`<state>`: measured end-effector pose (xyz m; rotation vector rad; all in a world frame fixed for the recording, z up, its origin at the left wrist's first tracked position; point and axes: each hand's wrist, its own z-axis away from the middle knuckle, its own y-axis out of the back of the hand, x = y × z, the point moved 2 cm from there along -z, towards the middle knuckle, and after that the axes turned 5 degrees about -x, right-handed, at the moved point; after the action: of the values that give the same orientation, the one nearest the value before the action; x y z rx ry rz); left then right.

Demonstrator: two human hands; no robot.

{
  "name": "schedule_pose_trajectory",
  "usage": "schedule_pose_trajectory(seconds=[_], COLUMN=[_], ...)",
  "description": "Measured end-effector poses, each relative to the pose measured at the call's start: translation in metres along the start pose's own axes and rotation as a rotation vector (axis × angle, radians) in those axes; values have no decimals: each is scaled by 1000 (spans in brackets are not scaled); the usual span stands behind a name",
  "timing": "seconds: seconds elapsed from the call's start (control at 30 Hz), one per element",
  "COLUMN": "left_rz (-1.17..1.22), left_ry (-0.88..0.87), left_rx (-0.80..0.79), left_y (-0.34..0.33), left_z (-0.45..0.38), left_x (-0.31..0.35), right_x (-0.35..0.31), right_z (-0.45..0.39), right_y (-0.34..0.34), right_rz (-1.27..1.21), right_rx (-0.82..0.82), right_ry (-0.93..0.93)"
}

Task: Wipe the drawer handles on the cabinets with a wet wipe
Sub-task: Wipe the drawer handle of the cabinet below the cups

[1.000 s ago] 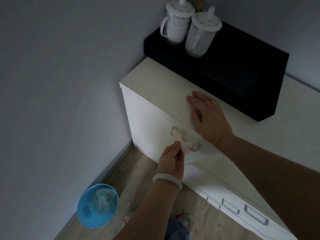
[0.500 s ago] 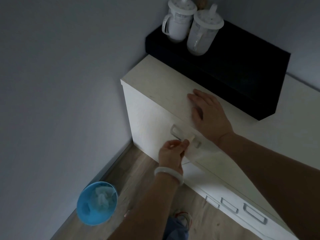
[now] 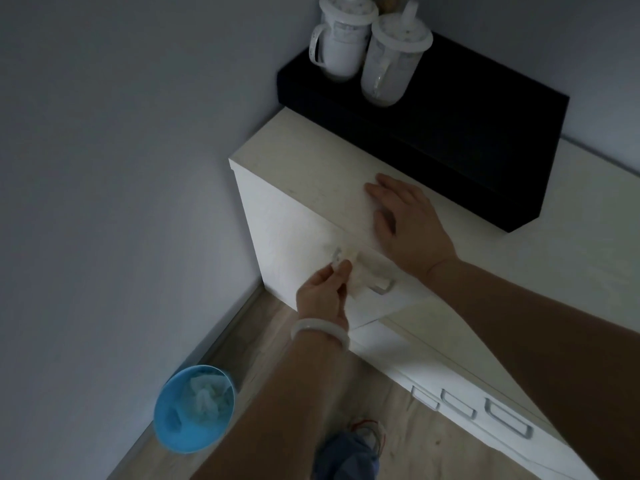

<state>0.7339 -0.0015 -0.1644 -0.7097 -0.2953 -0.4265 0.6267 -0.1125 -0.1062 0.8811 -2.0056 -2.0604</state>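
Since the earlier frame the left hand (image 3: 323, 294) has slid the wipe (image 3: 360, 280) leftward along the handle (image 3: 375, 277), from near its right end toward its left end, so the handle's right corner now shows bare; the right hand (image 3: 405, 225) has stayed where it was.

The cabinet (image 3: 294, 216) stands in the room's corner against the wall (image 3: 121, 168), its pale top running off to the right. A black box (image 3: 467, 133) lies along the back of that top, and two lidded white cups (image 3: 367, 50) stand on the box's left end. Lower drawers (image 3: 450, 393) to the right carry three more handles in a row. On the wood floor (image 3: 270, 341) near the wall sits a blue bin (image 3: 194, 408) with crumpled tissue inside.

The right hand lies flat on the cabinet top near the front edge, fingers straight and spread. The left hand, a pale bangle (image 3: 320, 332) on its wrist, pinches the wipe between thumb and fingers and holds it against the handle on the top drawer front. The wipe is bunched over the handle's left and middle part.
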Motion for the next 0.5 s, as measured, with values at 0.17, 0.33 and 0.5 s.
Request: schedule_pose_trajectory(seconds=[0.17,0.33,0.5], left_rz=[-178,-289,-499], left_ry=[26,-12,48], left_rx=[3,35,-11], left_y=[-12,-16,0], left_z=[9,8,18], left_x=[-44,-49,-52], right_x=[-2,-2,-2], right_z=[1,1,1], right_y=[0,1,0], right_rz=[15,8,8], right_rx=[-10,-4,-1], right_ry=[-11,-8,-1])
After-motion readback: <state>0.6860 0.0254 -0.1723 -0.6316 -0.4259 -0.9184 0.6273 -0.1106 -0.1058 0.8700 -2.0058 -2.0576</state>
